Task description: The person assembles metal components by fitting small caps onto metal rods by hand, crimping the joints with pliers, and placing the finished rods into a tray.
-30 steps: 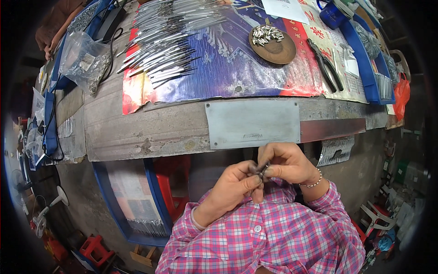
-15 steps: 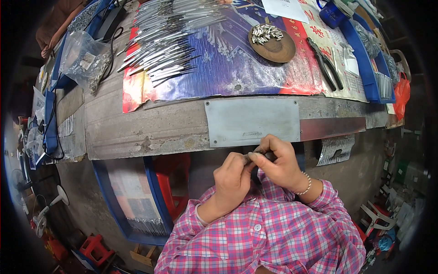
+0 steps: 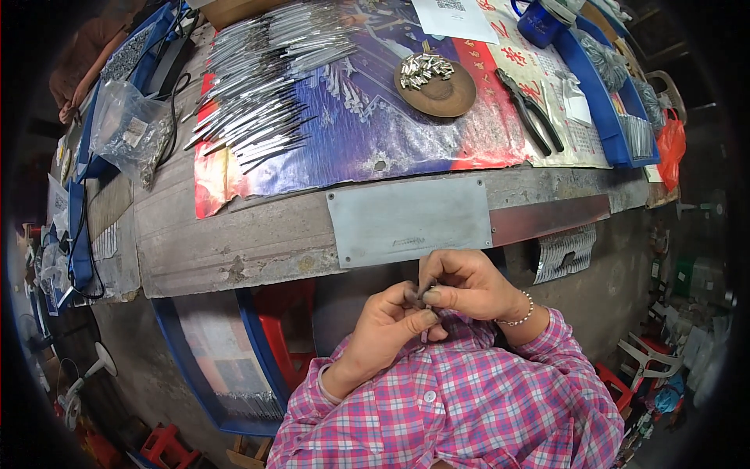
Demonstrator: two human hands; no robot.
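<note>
My left hand [image 3: 385, 322] and my right hand [image 3: 471, 288] meet in front of my chest, just below the table's front edge. Both are closed, thumbs pressed against fingers. Between the fingertips is something small and dark that I cannot make out; the fingers hide most of it. A grey metal plate [image 3: 408, 223], screwed to the table edge, lies just beyond my hands. Farther back, a round brown dish [image 3: 444, 100] holds several short silvery metal pieces [image 3: 426, 69]. Black-handled pliers [image 3: 531, 115] lie right of it. Many thin, pointed silvery strips [image 3: 254, 121] are piled at the left.
A blue bin [image 3: 630, 133] and a blue mug [image 3: 539, 25] stand at the right. On the left are a clear plastic bag [image 3: 125, 125] and a black cable. Below the table sit a blue tray [image 3: 262, 361] and a red stool [image 3: 287, 336]. Another person's arm [image 3: 78, 86] shows far left.
The table has shifted left and slightly down in the view. My hands have lowered and turned, with the left fingertips now spread around the right ones. Nothing on the table has been moved.
</note>
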